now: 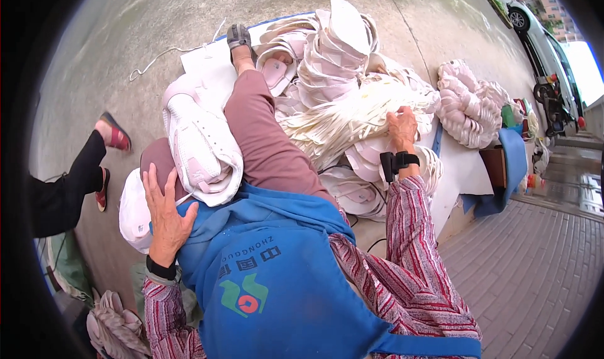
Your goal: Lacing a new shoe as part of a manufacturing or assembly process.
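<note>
A stack of white and pale pink shoe uppers point(202, 151) lies across my lap. My left hand point(165, 215) is beside its near left edge, fingers spread, holding nothing. Under that arm, a rounded white piece point(133, 211) hangs by my knee. To the right, my right hand point(402, 129) reaches into a fanned heap of thin cream strips point(346, 117). Its fingers are bent and closed at the strips' right end, seemingly on a strip; the fingertips are partly hidden. Behind the heap rises a tall nested stack of shoe uppers point(333, 57).
More bundled uppers point(465, 104) lie at the right, near a brown box point(494, 166) and blue cloth point(514, 170). Another person's sandalled foot point(114, 132) is at the left. Loose white cord point(170, 52) trails on the concrete. A vehicle point(547, 51) stands far right.
</note>
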Tool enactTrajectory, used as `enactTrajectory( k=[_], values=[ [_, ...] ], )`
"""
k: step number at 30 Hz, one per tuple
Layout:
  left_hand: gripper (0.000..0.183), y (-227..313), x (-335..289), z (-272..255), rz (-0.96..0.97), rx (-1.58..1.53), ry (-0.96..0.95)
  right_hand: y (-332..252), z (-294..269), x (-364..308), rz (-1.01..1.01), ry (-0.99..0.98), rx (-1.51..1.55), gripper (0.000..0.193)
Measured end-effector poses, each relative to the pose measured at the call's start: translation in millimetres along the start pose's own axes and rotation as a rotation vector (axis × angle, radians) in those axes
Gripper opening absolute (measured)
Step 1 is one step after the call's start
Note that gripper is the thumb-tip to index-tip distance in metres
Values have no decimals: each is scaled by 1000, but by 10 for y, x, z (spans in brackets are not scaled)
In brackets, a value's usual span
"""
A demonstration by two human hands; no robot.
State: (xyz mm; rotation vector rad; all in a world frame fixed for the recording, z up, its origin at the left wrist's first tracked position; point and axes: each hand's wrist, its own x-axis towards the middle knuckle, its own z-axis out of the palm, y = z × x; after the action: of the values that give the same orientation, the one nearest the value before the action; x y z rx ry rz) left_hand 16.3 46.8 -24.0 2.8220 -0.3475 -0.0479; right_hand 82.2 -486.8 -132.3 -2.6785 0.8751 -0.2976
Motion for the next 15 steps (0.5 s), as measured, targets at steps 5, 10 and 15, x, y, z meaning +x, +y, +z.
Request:
enactTrajectory(
  k=[5, 10, 15],
  values=[
    [80, 27, 9, -14, -21, 24, -8, 35, 95, -160, -146, -63, 2, 19],
    [79, 62, 35, -29, -14, 11, -22, 72, -234, 205, 349, -8, 632, 32],
    [80, 90, 41, -36, -36, 35, -28, -46, -165, 546, 410, -119, 450, 49]
  ],
)
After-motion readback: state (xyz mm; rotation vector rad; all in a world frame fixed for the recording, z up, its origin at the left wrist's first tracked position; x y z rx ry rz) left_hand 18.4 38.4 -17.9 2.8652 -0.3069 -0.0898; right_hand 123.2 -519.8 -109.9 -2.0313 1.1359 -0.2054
